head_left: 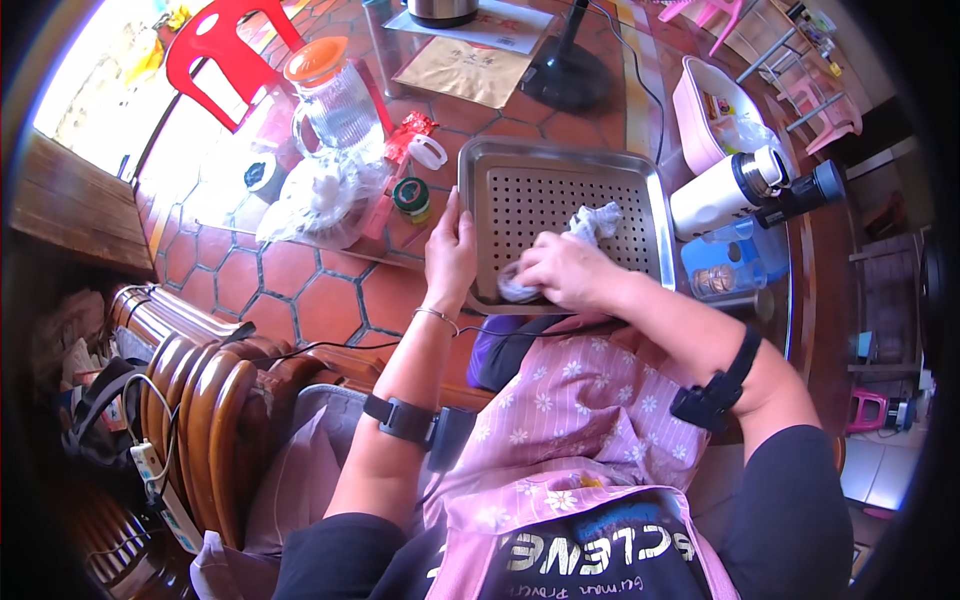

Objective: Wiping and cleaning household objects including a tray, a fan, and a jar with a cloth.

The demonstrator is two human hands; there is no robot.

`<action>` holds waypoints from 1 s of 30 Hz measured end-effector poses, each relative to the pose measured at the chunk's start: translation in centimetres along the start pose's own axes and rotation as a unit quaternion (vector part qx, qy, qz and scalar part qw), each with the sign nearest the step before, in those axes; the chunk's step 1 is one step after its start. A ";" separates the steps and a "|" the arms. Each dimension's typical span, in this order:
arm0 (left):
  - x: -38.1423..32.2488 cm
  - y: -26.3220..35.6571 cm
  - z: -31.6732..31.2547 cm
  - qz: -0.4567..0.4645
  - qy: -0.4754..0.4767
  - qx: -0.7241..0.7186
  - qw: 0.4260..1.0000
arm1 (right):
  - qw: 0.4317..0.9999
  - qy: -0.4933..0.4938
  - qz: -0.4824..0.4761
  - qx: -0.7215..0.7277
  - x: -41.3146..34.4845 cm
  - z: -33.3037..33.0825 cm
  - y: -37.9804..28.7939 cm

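Note:
A rectangular metal tray [517, 176] with a perforated inner sheet lies in front of me, its near edge above my lap. My left hand [452, 251] grips the tray's left rim, fingers along the outside and thumb towards the inside. My right hand [566, 270] is over the near part of the tray, its fingers closed on a crumpled grey-white cloth [596, 221]. Part of the cloth bunches under the fingertips against the tray, and another part sticks up beyond the knuckles. The right hand and forearm hide some of the near rim.
Left of the tray stand a green-lidded jar [412, 199], a white plastic bag [326, 199] and a glass pitcher [337, 97] with an orange lid. To the right are a white thermos [712, 195], a clear container [724, 279] and a pink bin [694, 97]. A cable [352, 345] crosses near my left wrist.

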State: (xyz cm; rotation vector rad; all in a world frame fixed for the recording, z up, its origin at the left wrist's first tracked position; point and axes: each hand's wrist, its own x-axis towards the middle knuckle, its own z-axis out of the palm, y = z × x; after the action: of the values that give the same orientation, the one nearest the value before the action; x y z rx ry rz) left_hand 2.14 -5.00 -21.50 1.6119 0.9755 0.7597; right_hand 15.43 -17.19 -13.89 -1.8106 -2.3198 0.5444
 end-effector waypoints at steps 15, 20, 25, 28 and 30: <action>-0.2 0.3 0.3 0.003 0.007 0.000 1.000 | 0.997 -0.014 0.062 0.041 -3.2 -0.2 1.5; -0.2 0.4 0.2 0.007 0.007 -0.001 1.000 | 0.949 -0.107 0.223 0.195 -7.2 -3.6 5.2; -0.1 0.5 -0.1 0.040 0.014 0.019 0.999 | 0.655 0.121 0.244 0.704 -7.4 -7.2 4.2; -0.6 1.1 -0.1 0.007 -0.004 0.011 1.000 | 0.591 0.147 0.164 0.776 -6.9 -8.3 4.1; -0.5 1.3 0.0 -0.007 -0.014 -0.001 1.000 | 0.665 0.175 0.200 0.698 -6.9 -8.0 6.2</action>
State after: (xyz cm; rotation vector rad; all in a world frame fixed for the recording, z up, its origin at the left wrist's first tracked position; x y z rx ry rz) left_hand 2.16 -5.58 -20.23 1.6086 0.9642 0.7265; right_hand 25.50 -21.01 -8.12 -1.2577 -0.5946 1.3367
